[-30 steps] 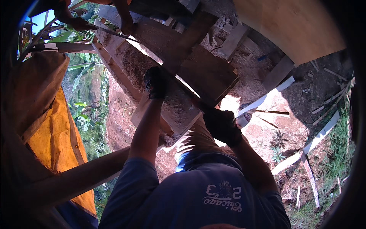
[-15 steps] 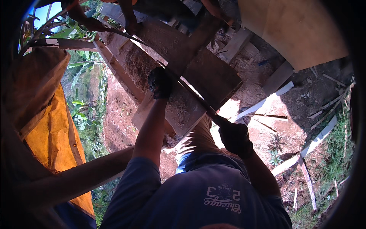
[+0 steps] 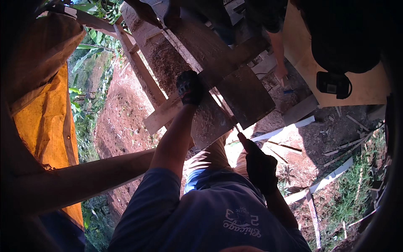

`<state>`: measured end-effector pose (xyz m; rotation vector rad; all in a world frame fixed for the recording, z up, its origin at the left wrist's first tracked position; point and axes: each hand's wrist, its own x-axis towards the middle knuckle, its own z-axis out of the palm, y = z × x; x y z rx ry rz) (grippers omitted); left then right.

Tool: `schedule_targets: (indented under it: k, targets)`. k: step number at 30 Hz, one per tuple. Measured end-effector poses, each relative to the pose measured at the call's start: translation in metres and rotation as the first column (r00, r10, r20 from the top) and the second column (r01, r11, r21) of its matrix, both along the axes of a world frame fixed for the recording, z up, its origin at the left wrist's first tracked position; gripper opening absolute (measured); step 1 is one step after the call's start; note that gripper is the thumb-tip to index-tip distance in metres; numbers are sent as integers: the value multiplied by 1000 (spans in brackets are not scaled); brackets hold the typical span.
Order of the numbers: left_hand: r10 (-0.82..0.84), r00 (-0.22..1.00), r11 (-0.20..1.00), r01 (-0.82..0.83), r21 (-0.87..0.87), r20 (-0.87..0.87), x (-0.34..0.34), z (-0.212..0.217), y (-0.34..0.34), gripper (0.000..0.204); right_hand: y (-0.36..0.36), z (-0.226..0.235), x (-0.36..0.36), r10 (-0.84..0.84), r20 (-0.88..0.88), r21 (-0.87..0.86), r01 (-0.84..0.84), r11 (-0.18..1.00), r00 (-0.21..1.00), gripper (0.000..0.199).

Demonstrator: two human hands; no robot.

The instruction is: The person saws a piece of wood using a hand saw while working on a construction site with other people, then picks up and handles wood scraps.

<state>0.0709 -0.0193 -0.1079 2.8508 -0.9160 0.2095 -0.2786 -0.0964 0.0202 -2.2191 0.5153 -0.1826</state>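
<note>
My right hand (image 3: 261,168), in a dark glove, is closed round the dark handle of a long thin tool (image 3: 240,131). Its narrow length runs up into the bright slot between two planks; whether it is a saw blade or a plain bar I cannot tell. Left of the slot lies a plank (image 3: 212,124) strewn with shavings, and right of it a dark plank (image 3: 245,98). My left hand (image 3: 189,87), also gloved, presses down with curled fingers by the end of a wooden crosspiece (image 3: 228,65); what lies under the fingers is hidden. Another person's hands (image 3: 161,19) are at the planks' far end.
A second person's forearm (image 3: 277,50) reaches down at the upper right, beside a pale sheet (image 3: 357,90) and a dark box-shaped device (image 3: 331,84). A thick beam (image 3: 96,178) crosses at the left by an orange tarpaulin (image 3: 46,130). Offcuts (image 3: 312,218) litter the ground.
My view has shifted. My right hand has drawn slightly toward me with the tool's handle. At the upper right, a second person has leaned in with an arm reaching down.
</note>
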Motion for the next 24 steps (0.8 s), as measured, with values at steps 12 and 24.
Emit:
schedule_targets:
  k: [12,24]
  targets:
    - [-5,1000,994,4,-112,-7,-1,1,14,23,-12,47,27,80,71,-239,-61,969,994,57]
    - [57,998,986,-52,-155,26,-8,-8,20,22,5,85,54,-3,58,48,0,999,998,33]
